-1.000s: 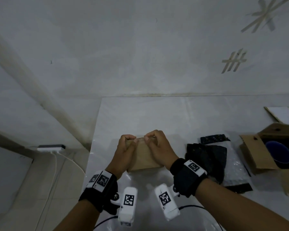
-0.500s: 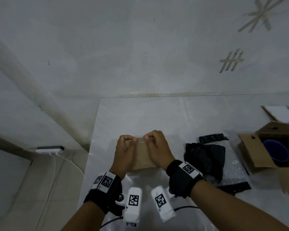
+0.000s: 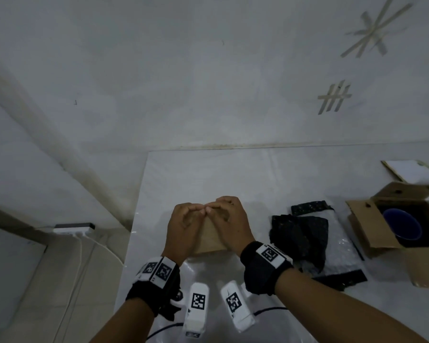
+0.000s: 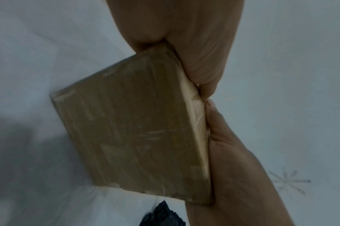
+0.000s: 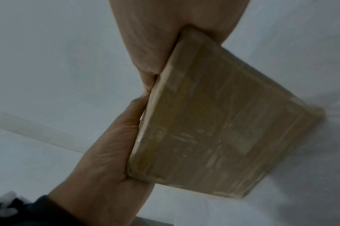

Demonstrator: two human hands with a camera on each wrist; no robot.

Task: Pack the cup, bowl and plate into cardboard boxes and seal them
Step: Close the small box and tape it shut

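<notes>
A flat, taped cardboard box point(image 3: 209, 240) stands tilted on the white table point(image 3: 233, 174) in front of me. My left hand point(image 3: 186, 224) and right hand point(image 3: 229, 219) both curl over its raised far edge, and their fingertips meet in the middle. In the left wrist view the flat box point(image 4: 136, 130) is pinched along one edge by my left hand point(image 4: 175, 23) and right hand point(image 4: 233, 152). The right wrist view shows the flat box point(image 5: 223, 122) gripped the same way. At the far right, a blue bowl point(image 3: 403, 224) sits inside an open cardboard box point(image 3: 367, 229).
Crumpled black wrapping point(image 3: 300, 233) and clear bubble wrap point(image 3: 342, 248) lie between the flat box and the open box. A white flat piece point(image 3: 411, 172) lies behind the open box. The table's left edge drops to a floor with a power strip point(image 3: 73, 227).
My hands have slid together along the flat box's far edge until the fingertips meet, and they now hide the strip of edge that showed between them.
</notes>
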